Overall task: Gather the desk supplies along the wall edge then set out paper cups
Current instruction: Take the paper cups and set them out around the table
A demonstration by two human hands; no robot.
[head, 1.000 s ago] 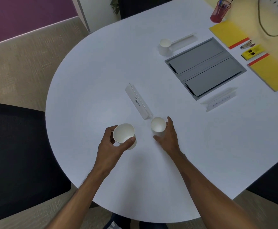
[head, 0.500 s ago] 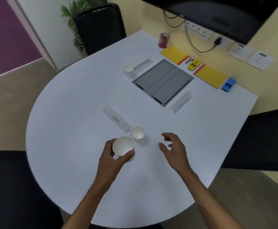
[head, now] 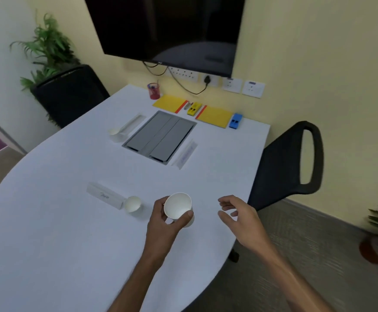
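Note:
My left hand (head: pixel 164 224) grips a white paper cup (head: pixel 178 208) above the white table (head: pixel 71 233), near its front right. My right hand (head: pixel 239 215) hovers empty beside it, fingers loosely curled. A second paper cup (head: pixel 133 204) stands at the end of a white name card (head: pixel 106 197). A third cup (head: pixel 116 134) stands by another name card (head: pixel 132 124) at the far left. Along the wall edge lie a red pen holder (head: pixel 154 91), two yellow notepads (head: pixel 169 103) (head: pixel 215 116), a yellow stapler (head: pixel 193 108) and a blue stapler (head: pixel 235 120).
A grey cable hatch (head: pixel 161 136) sits in the table's middle, with a third name card (head: pixel 184 155) to its right. Black chairs stand at the right (head: pixel 291 163) and far left (head: pixel 71 93). A dark screen (head: pixel 167 30) hangs on the wall above sockets.
My right hand let go of the second cup beside the name card and drew back to the right. My left hand carried its cup rightward. My view lifted toward the wall.

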